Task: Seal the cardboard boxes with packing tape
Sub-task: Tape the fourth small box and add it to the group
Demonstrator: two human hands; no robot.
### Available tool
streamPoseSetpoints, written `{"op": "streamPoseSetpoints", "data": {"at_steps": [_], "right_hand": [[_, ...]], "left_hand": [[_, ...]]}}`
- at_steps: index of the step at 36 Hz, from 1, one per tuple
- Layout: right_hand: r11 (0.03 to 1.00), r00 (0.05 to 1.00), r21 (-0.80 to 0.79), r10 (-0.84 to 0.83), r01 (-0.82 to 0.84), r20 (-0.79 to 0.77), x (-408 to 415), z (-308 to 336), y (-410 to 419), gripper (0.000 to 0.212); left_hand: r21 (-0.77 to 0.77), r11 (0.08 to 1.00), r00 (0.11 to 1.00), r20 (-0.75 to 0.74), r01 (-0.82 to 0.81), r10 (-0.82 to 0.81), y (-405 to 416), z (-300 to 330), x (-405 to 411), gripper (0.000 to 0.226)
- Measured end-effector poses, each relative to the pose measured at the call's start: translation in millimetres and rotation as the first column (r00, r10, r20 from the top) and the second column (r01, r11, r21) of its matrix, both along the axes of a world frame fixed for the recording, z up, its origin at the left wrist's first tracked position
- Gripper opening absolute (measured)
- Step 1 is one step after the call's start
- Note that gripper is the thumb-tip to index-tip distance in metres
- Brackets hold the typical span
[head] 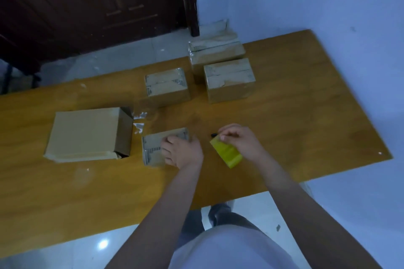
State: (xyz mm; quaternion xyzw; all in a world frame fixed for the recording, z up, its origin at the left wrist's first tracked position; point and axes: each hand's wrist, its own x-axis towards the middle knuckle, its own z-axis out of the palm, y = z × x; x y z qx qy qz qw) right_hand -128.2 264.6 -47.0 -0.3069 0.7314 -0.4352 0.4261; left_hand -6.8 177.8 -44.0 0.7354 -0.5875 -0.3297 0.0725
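Note:
A small cardboard box (153,148) with clear tape over its top sits near the middle of the wooden table (295,126). My left hand (182,152) rests on its right half, fingers curled over the top. My right hand (238,140) grips a yellow roll of packing tape (227,153) just to the right of the box; a small black tip (213,135) shows at my fingertips. A larger box (87,133) lies on its side at the left, its end open, with loose tape strips (140,122) hanging from it.
Three taped boxes stand farther back: one in the middle (167,88), one to its right (229,79), and one behind that (216,52). A dark wooden door (87,6) and pale wall lie beyond. My legs show below the table's near edge.

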Motion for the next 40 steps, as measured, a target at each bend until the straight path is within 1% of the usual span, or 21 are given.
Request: {"op": "streamPoseSetpoints", "data": {"at_steps": [2, 4, 5, 7, 9, 11, 12, 14, 17, 19, 20, 21, 23, 24, 26, 29, 31, 33, 35, 37, 40], "right_hand": [[0.999, 1.000, -0.030, 0.013, -0.013, 0.013, -4, 15, -4, 0.012], [0.997, 0.998, -0.051, 0.055, -0.055, -0.010, -6, 34, -11, 0.013], [0.995, 0.997, -0.056, 0.076, -0.078, -0.028, -5, 43, -14, 0.012], [0.991, 0.992, -0.081, 0.103, -0.108, -0.072, -1, 60, -20, 0.012], [0.989, 0.987, -0.110, 0.082, -0.097, -0.136, 4, 71, -27, 0.014], [0.992, 0.976, -0.112, 0.031, -0.056, -0.217, 10, 81, -33, 0.009], [0.992, 0.970, -0.119, -0.003, -0.027, -0.244, 13, 82, -36, 0.009], [0.990, 0.970, -0.140, -0.058, 0.025, -0.236, 22, 89, -40, 0.018], [0.981, 0.990, -0.141, -0.136, 0.130, -0.034, 38, 108, -38, 0.038], [0.979, 0.987, -0.129, -0.147, 0.155, 0.068, 44, 111, -34, 0.033], [0.978, 0.982, -0.123, -0.156, 0.168, 0.103, 47, 112, -32, 0.037], [0.976, 0.978, -0.112, -0.174, 0.187, 0.118, 50, 113, -30, 0.050], [0.973, 0.975, -0.108, -0.193, 0.205, 0.107, 56, 115, -25, 0.076], [0.970, 0.979, -0.143, -0.185, 0.195, 0.084, 60, 117, -23, 0.071], [0.960, 0.983, -0.212, -0.178, 0.184, 0.046, 70, 118, -21, 0.049], [0.954, 0.974, -0.202, -0.228, 0.224, 0.004, 92, 114, -19, 0.049], [0.973, 0.967, -0.065, -0.229, 0.223, -0.108, 104, 103, -19, 0.042], [0.969, 0.953, 0.120, -0.184, 0.218, -0.241, 112, 89, -18, 0.036], [0.940, 0.940, 0.211, -0.207, 0.267, -0.270, 116, 84, -21, 0.033], [0.919, 0.936, 0.269, -0.211, 0.288, -0.283, 117, 82, -26, 0.033], [0.897, 0.933, 0.348, -0.158, 0.273, -0.323, 120, 81, -31, 0.040]], "left_hand": [[-0.097, 0.988, 0.987, -0.094, 0.121, -0.130, -2, 12, 12, 0.048], [-0.215, 0.920, 0.889, -0.261, 0.327, -0.377, -4, 27, 22, 0.058], [-0.257, 0.858, 0.821, -0.267, 0.444, -0.505, -6, 34, 24, 0.060], [-0.331, 0.730, 0.696, -0.238, 0.598, -0.678, -11, 45, 23, 0.048], [-0.403, 0.667, 0.624, -0.255, 0.626, -0.739, -19, 55, 19, 0.028], [-0.481, 0.599, 0.584, -0.201, 0.641, -0.786, -28, 66, 16, 0.024], [-0.505, 0.576, 0.576, -0.178, 0.643, -0.798, -33, 71, 16, 0.025], [-0.495, 0.615, 0.604, -0.207, 0.614, -0.770, -46, 84, 16, 0.027], [-0.395, 0.713, 0.658, -0.289, 0.580, -0.695, -73, 94, 16, 0.031], [-0.238, 0.819, 0.672, -0.477, 0.521, -0.566, -88, 97, 15, 0.030], [-0.137, 0.857, 0.672, -0.565, 0.496, -0.479, -93, 98, 14, 0.026], [-0.028, 0.870, 0.676, -0.618, 0.493, -0.403, -97, 100, 12, 0.023], [0.126, 0.831, 0.690, -0.631, 0.542, -0.354, -104, 99, 12, 0.027], [0.163, 0.798, 0.684, -0.629, 0.581, -0.369, -106, 99, 13, 0.029], [0.160, 0.748, 0.659, -0.613, 0.644, -0.436, -114, 95, 10, 0.030], [0.071, 0.746, 0.628, -0.595, 0.662, -0.501, -135, 85, 2, 0.031], [0.025, 0.730, 0.604, -0.581, 0.683, -0.546, -148, 77, -2, 0.028], [-0.024, 0.660, 0.568, -0.486, 0.751, -0.665, -151, 67, 0, 0.030], [-0.046, 0.606, 0.553, -0.358, 0.794, -0.752, -143, 58, 7, 0.035], [-0.051, 0.613, 0.573, -0.301, 0.788, -0.762, -134, 47, 14, 0.037], [-0.056, 0.675, 0.612, -0.373, 0.736, -0.697, -132, 26, 17, 0.037]]}}
